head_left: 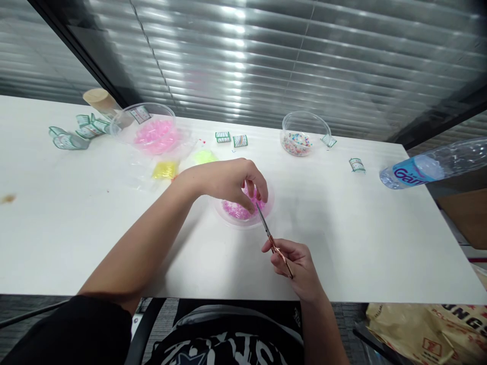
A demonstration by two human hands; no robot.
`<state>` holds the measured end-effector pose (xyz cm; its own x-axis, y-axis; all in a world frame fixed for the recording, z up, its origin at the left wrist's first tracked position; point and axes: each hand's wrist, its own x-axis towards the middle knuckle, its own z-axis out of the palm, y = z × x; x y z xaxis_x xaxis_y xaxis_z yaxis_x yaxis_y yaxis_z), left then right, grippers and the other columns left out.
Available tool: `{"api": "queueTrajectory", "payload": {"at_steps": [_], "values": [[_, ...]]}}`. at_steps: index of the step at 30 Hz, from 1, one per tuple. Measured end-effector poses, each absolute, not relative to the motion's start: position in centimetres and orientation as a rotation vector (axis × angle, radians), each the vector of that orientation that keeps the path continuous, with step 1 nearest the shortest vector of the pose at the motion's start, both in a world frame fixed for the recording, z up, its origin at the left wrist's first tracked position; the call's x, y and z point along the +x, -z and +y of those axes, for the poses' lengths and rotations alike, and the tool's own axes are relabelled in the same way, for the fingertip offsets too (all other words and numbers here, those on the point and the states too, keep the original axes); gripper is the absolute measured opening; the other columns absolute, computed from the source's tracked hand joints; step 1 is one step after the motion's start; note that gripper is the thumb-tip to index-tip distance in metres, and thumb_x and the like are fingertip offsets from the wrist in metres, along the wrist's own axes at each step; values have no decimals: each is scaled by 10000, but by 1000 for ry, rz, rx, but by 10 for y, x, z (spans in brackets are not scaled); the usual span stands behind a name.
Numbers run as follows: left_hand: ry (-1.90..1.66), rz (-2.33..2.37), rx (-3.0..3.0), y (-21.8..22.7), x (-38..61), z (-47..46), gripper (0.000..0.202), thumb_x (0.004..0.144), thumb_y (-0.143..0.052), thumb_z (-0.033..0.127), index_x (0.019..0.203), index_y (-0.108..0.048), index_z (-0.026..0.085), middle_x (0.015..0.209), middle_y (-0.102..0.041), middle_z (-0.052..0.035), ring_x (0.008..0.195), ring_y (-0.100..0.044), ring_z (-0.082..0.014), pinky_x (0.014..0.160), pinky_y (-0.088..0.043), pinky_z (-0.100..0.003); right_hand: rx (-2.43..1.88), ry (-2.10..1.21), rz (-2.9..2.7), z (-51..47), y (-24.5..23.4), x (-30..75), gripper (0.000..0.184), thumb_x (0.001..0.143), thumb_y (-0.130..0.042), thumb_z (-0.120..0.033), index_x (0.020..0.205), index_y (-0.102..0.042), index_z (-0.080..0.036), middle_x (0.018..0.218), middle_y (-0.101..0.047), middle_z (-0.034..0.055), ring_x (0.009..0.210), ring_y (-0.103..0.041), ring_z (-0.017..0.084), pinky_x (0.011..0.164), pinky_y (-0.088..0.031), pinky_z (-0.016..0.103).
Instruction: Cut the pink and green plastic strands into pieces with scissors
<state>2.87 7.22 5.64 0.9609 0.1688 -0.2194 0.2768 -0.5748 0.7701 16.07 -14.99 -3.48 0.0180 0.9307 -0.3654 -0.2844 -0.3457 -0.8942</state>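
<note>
Scissors (265, 226) are held by the right hand (301, 266); whether anything is pinched by the left hand (231, 178) can't be told; loose pink bits (238, 210) are left.

Single view from wearer's head, above near edge of worktop (365, 238); faces forward and down, left hand (228, 178) and right hand (300, 266) close, blinds (243, 61) beyond far edge.
</note>
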Motion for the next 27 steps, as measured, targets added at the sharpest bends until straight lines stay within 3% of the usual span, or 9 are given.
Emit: {"api": "queueTrajectory", "payload": {"at_steps": [27], "values": [[161, 261, 2187, -52, 30, 71, 134, 757, -700, 275, 862, -750, 209, 896, -712, -22, 832, -619, -149, 690, -422, -238, -1292, -1545, -741, -150, 33, 160, 414, 739, -698, -540, 756, -604, -137, 516, -233, -75, 479, -153, 43, 444, -124, 218]]}}
